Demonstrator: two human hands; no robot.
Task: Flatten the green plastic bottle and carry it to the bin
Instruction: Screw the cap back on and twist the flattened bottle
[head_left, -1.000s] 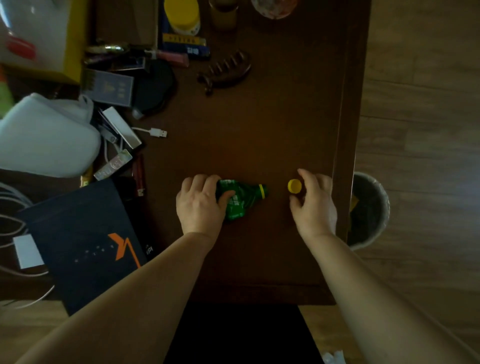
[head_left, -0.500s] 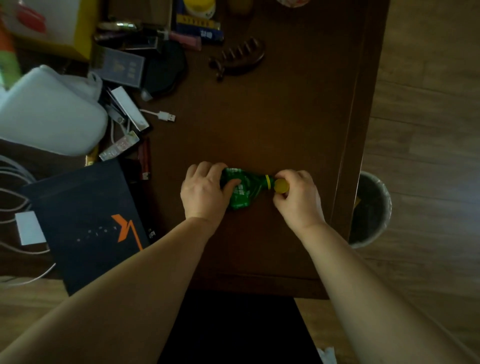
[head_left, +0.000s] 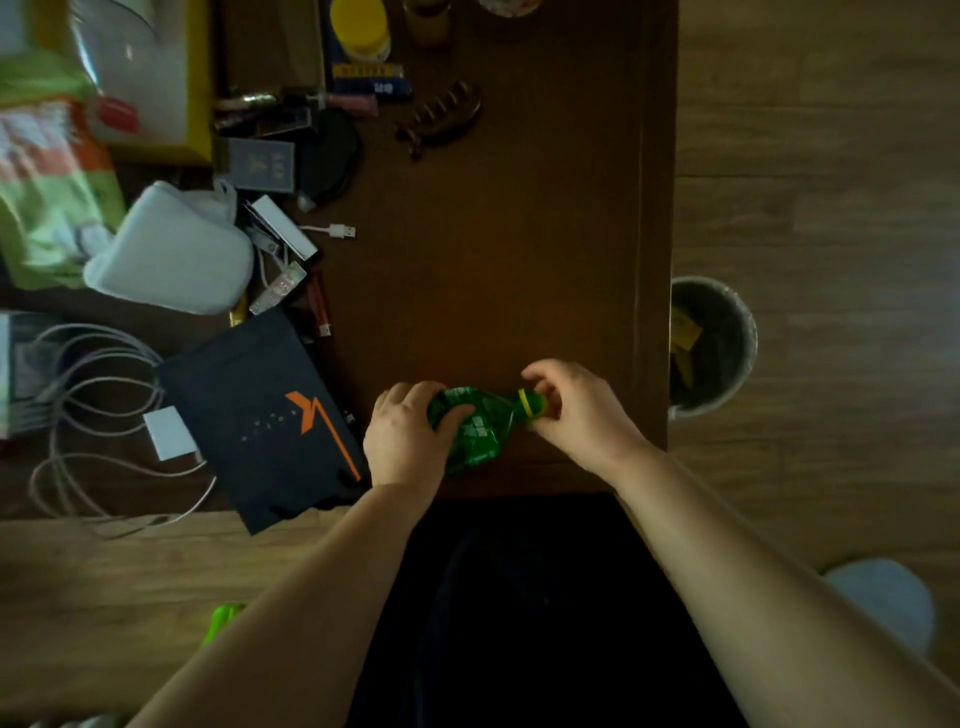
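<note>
Near edge of table (head_left: 519, 260): green plastic bottle (head_left: 475, 426) lies here on its side, crumpled, neck toward the table's right edge.
Open room: bare wood beyond the bottle; clutter fills the table's left part.
Bin (head_left: 714, 345): on the floor, just off the table's right edge, near the bottle's neck.
Left hand (head_left: 408, 441): closed over the bottle's base end.
Right hand (head_left: 582, 410): fingers pinched narrowly around the yellow cap (head_left: 532, 404) at the neck.
Black bag (head_left: 265, 410): just left of the left hand.
</note>
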